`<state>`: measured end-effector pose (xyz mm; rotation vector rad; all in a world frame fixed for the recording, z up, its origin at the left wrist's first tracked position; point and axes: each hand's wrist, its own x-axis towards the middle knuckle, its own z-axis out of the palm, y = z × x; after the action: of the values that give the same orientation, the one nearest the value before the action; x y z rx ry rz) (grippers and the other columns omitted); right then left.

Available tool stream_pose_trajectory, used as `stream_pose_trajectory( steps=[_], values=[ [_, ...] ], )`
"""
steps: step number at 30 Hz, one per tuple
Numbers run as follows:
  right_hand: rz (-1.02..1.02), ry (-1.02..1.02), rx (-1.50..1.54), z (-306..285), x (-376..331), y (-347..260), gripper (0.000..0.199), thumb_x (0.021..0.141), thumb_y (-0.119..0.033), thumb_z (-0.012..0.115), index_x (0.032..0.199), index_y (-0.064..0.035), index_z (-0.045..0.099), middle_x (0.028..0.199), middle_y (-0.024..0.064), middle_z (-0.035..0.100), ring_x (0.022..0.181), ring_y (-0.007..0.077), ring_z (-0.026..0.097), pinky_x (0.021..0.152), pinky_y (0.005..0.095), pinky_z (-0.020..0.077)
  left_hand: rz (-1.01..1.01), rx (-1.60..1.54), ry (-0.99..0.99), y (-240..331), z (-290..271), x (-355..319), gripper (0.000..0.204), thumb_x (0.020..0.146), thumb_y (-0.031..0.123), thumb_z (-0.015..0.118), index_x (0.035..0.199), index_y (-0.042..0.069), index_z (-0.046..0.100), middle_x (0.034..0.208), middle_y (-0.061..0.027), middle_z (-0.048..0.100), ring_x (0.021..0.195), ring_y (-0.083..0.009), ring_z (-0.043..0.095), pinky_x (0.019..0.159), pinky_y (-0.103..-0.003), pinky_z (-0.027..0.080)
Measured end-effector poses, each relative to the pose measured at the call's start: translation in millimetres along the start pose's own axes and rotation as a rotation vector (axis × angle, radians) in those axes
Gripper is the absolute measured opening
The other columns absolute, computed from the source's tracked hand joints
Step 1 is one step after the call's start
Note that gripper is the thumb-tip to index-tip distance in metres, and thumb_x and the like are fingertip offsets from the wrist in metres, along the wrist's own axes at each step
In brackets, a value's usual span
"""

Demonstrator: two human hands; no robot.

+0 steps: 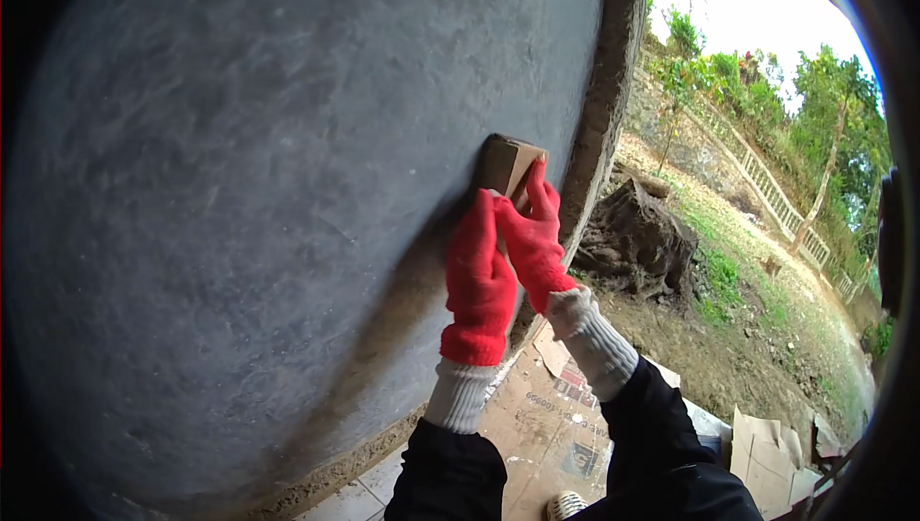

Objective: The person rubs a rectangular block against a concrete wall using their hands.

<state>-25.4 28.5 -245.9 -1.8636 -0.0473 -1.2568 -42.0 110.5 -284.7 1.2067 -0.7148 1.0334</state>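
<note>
A brown rectangular block (500,162), wooden in look, is up against a dark grey plastered wall (316,166), close to the wall's right edge. My left hand (479,277), in a red glove with a grey knit cuff, grips the block's lower end. Gloved the same way, my right hand (533,238) holds its right side, with one finger reaching up to the top corner. The two hands nearly touch. My fingers cover the lower part of the block, and its face towards the wall is hidden.
The wall ends on the right in a rough brown edge (602,90). Beyond it are a dark stump (637,243), a grassy slope (728,291) and a pale railing (767,190). Flattened cardboard (537,425) covers floor tiles below, and torn cardboard (767,459) lies at lower right.
</note>
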Motion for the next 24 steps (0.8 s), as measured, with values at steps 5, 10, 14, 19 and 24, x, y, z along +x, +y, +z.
stream_pose_trajectory(
  steps=[5,10,14,19,24],
  values=[
    [-0.442,0.101,-0.155,17,-35,50,0.096,0.072,-0.031,0.077,0.147,-0.0026,0.024,0.131,0.0291,0.036,0.116,0.0436,0.044,0.097,0.0454,0.04,0.045,0.239,0.176,38,-31,20,0.04,0.096,0.005,0.044,0.136,0.0,0.047,0.13,-0.0149,0.056,0.119,-0.0252,0.053,0.1,-0.036,0.042],
    [-0.074,-0.146,-0.278,7,-172,187,0.114,0.068,-0.041,0.081,0.149,0.0005,0.012,0.144,0.0312,0.017,0.129,0.0476,0.032,0.109,0.0466,0.0302,0.071,0.06,0.371,78,-57,54,0.039,0.096,0.004,0.046,0.134,-0.002,0.046,0.131,-0.0156,0.055,0.114,-0.0235,0.054,0.094,-0.033,0.044],
    [-0.067,0.031,0.031,21,-100,143,0.109,0.071,-0.033,0.081,0.15,-0.0004,0.014,0.142,0.0283,0.02,0.129,0.0418,0.033,0.107,0.0443,0.0331,0.088,0.128,0.495,103,-72,65,0.04,0.097,0.012,0.045,0.134,-0.002,0.047,0.133,-0.016,0.054,0.118,-0.0246,0.052,0.103,-0.035,0.04],
    [-0.176,0.151,0.057,-1,62,28,0.092,0.074,-0.033,0.078,0.146,-0.0015,0.029,0.135,0.0264,0.036,0.122,0.0365,0.042,0.101,0.0391,0.0378,0.121,0.225,0.577,98,-82,61,0.04,0.097,0.013,0.043,0.133,-0.004,0.047,0.133,-0.0177,0.052,0.118,-0.0276,0.052,0.104,-0.038,0.04],
    [-0.553,0.068,-0.143,19,-32,112,0.095,0.076,-0.031,0.075,0.151,-0.011,0.02,0.146,0.0307,0.02,0.128,0.0473,0.036,0.106,0.0494,0.0336,0.184,0.397,0.556,96,-95,64,0.042,0.098,0.02,0.044,0.133,-0.004,0.046,0.133,-0.0176,0.052,0.119,-0.0283,0.052,0.103,-0.04,0.04]
  ],
)
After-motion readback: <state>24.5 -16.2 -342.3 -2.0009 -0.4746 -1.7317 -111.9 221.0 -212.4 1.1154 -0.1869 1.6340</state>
